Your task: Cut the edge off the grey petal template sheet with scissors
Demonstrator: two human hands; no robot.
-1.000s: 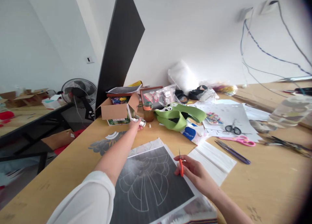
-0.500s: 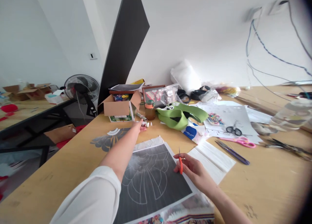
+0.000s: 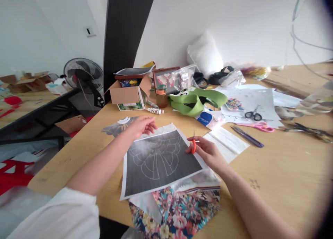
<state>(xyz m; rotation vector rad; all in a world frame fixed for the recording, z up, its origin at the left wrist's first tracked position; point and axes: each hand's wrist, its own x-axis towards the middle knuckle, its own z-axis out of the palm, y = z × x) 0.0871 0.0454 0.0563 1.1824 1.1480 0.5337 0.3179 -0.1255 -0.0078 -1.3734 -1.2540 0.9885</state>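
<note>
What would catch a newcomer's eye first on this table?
A dark sheet with a white flower outline lies in the middle, the right hand holding orange scissors at its right edge. The left hand is at its far left corner; floral fabric shows beneath its near edge.

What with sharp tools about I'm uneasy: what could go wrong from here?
1. The right hand holds the orange snips tip up at the edge of the printed sheet; the left hand, by the sheet's far corner, might get nicked if the two meet.
2. The floral material under the sheet overhangs the table edge, so the stack could slide off.
</note>
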